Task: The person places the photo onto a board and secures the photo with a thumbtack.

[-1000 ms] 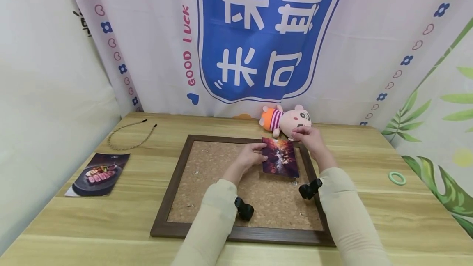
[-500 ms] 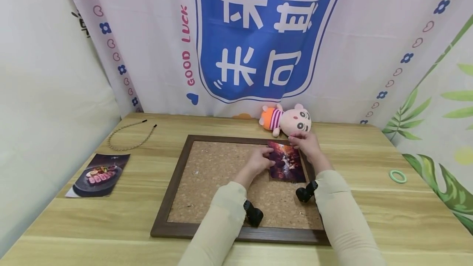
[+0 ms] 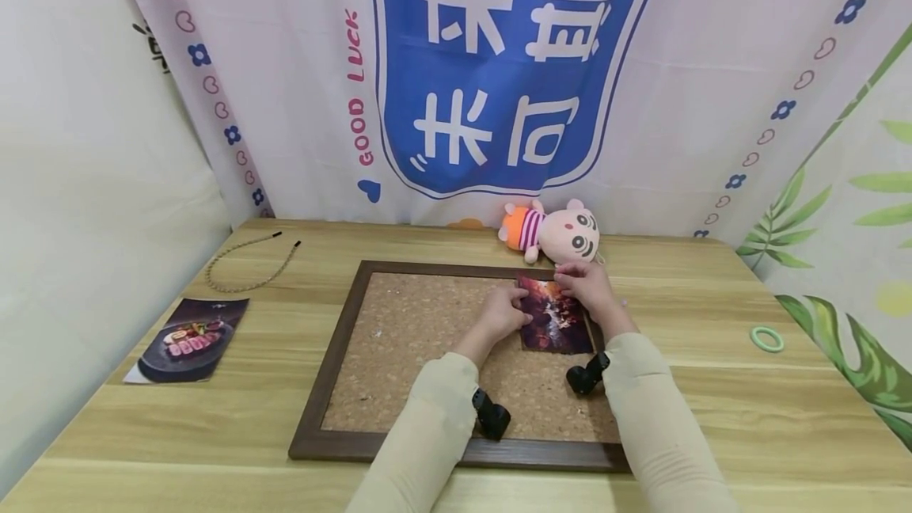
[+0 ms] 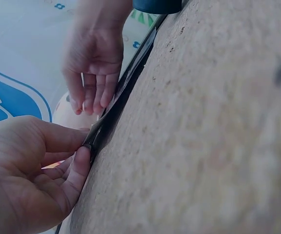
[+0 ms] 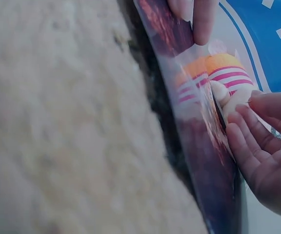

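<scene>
- Left hand [image 3: 502, 313], right of centre: thumb and fingers pinch the left edge of a dark purple-and-orange glossy picture card [image 3: 556, 319].
- Right hand [image 3: 590, 289], at the card's upper right: thumb and forefinger nearly together on a tiny thin object [image 5: 250, 101], too small to identify; other fingers beside the card's edge.
- Card: over the upper right of a tan cork board with a brown frame [image 3: 420, 339]; slightly bowed in the wrist views, dark gap beneath. Contact along its far edge: cannot tell.
- Pink plush toy in a striped top [image 3: 570, 236]: just beyond the card, upper right of centre.
- Worktop [image 3: 805, 418], pale wood-grain: braided beige cord [image 3: 242, 289] and food photo [image 3: 188, 343] at left; pale green ring [image 3: 766, 350] at right.
</scene>
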Motion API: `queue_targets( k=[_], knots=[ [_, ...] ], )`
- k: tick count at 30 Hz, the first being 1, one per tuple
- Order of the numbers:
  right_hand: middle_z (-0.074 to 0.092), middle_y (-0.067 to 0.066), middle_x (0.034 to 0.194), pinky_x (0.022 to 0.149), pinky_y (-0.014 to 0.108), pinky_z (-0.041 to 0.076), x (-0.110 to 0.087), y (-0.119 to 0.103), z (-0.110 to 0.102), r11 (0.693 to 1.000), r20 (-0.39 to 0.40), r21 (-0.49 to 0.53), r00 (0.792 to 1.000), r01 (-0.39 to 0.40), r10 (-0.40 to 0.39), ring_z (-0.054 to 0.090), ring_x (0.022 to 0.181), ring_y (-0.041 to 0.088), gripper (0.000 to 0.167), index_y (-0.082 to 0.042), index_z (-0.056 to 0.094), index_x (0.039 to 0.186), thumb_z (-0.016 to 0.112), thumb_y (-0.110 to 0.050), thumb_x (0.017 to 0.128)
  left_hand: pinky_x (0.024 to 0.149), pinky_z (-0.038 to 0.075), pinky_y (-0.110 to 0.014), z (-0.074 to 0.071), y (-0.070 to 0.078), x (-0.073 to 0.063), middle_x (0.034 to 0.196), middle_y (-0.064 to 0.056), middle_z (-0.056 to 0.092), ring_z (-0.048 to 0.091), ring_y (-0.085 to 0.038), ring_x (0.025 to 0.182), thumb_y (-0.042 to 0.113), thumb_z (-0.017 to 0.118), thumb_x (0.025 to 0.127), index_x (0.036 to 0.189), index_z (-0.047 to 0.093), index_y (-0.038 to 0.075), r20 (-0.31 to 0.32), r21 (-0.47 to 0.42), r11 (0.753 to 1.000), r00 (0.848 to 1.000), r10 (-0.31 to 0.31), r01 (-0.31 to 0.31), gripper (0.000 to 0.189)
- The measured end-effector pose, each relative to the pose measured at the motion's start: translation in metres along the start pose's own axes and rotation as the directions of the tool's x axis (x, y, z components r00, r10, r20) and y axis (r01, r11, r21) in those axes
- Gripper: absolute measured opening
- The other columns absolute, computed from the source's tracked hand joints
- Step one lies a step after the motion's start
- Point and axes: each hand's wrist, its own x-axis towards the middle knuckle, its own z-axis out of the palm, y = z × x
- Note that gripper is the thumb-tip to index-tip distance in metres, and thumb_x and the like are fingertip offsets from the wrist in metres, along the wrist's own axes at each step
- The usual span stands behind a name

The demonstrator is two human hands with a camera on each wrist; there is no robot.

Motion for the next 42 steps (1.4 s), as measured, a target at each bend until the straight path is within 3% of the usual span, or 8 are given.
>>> queue_targets(
  k=[8, 13, 21, 27, 31, 33, 37, 42],
  knots=[
    [0.057, 0.014, 0.083, 0.062, 0.025, 0.048, -0.001, 0.006, 0.003, 0.998, -0.023, -0.054, 0.999, 0.037, -0.039, 0.056, 0.067, 0.014, 0.020, 0.017, 0.055, 0.095, 0.054, 0.002, 0.081, 0.062, 0.038, -0.025, -0.001, 0.002, 0.000, 0.077, -0.004, 0.048, 0.044, -0.015, 0.071, 0.005, 0.068, 0.071, 0.110, 0.058, -0.001, 0.015, 0.045, 0.999, 1.000, 0.000, -0.001, 0.041],
    [0.058, 0.010, 0.073, 0.057, 0.022, 0.044, -0.002, 0.008, 0.007, 0.990, -0.059, -0.122, 0.995, 0.067, -0.074, 0.052, 0.061, 0.011, 0.017, 0.013, 0.058, 0.089, 0.057, 0.000, 0.079, 0.054, 0.036, -0.023, -0.001, 0.000, 0.001, 0.068, -0.002, 0.046, 0.043, -0.013, 0.061, 0.007, 0.068, 0.071, 0.109, 0.058, -0.002, 0.025, 0.128, 0.991, 0.999, 0.039, -0.042, 0.041],
    [0.060, 0.013, 0.084, 0.063, 0.028, 0.037, -0.004, 0.009, 0.011, 0.935, -0.079, -0.343, 0.990, 0.085, -0.119, 0.049, 0.072, 0.021, 0.015, 0.004, 0.064, 0.085, 0.061, -0.008, 0.077, 0.056, 0.038, -0.023, -0.003, 0.001, -0.001, 0.066, 0.000, 0.050, 0.047, -0.012, 0.061, 0.012, 0.069, 0.071, 0.109, 0.059, 0.000, 0.033, 0.239, 0.970, 0.999, 0.040, -0.046, 0.042],
    [0.062, 0.011, 0.080, 0.063, 0.030, 0.038, -0.004, 0.009, 0.012, 0.907, -0.072, -0.413, 0.989, 0.087, -0.128, 0.051, 0.070, 0.022, 0.015, 0.001, 0.066, 0.083, 0.063, -0.012, 0.077, 0.072, 0.042, -0.031, -0.003, 0.002, -0.004, 0.094, -0.003, 0.060, 0.054, -0.018, 0.089, 0.026, 0.068, 0.073, 0.110, 0.061, 0.010, 0.013, 0.408, 0.913, 1.000, 0.018, -0.022, 0.041],
    [0.062, 0.011, 0.083, 0.065, 0.033, 0.039, -0.006, 0.007, 0.012, 0.894, -0.064, -0.439, 0.990, 0.088, -0.129, 0.052, 0.073, 0.023, 0.014, -0.001, 0.066, 0.084, 0.063, -0.012, 0.078, 0.086, 0.033, -0.037, -0.002, -0.001, -0.005, 0.118, -0.005, 0.049, 0.041, -0.024, 0.107, 0.039, 0.065, 0.072, 0.114, 0.058, 0.015, 0.041, 0.526, 0.846, 0.996, 0.074, -0.084, 0.049],
    [0.062, 0.012, 0.084, 0.066, 0.034, 0.039, -0.006, 0.007, 0.012, 0.883, -0.055, -0.459, 0.989, 0.096, -0.136, 0.052, 0.074, 0.023, 0.014, -0.001, 0.066, 0.084, 0.063, -0.012, 0.078, 0.092, 0.025, -0.043, -0.002, -0.004, -0.006, 0.130, -0.007, 0.038, 0.030, -0.028, 0.116, 0.046, 0.061, 0.074, 0.121, 0.053, 0.017, 0.080, 0.550, 0.828, 0.993, 0.083, -0.113, 0.056],
    [0.062, 0.011, 0.083, 0.066, 0.034, 0.039, -0.006, 0.006, 0.012, 0.879, -0.050, -0.468, 0.990, 0.096, -0.134, 0.052, 0.073, 0.023, 0.013, -0.001, 0.067, 0.084, 0.063, -0.012, 0.078, 0.096, 0.009, -0.050, -0.002, -0.010, -0.005, 0.141, -0.008, 0.019, 0.009, -0.030, 0.127, 0.056, 0.052, 0.075, 0.131, 0.039, 0.020, 0.158, 0.559, 0.815, 0.985, 0.073, -0.150, 0.068],
    [0.062, 0.011, 0.080, 0.064, 0.033, 0.039, -0.005, 0.006, 0.013, 0.877, -0.044, -0.471, 0.990, 0.100, -0.137, 0.052, 0.070, 0.023, 0.013, 0.000, 0.066, 0.083, 0.062, -0.011, 0.077, 0.096, 0.002, -0.053, -0.003, -0.010, -0.007, 0.142, -0.007, 0.015, 0.005, -0.027, 0.128, 0.063, 0.050, 0.072, 0.135, 0.031, 0.020, 0.208, 0.561, 0.811, 0.976, 0.056, -0.167, 0.079]
  ],
)
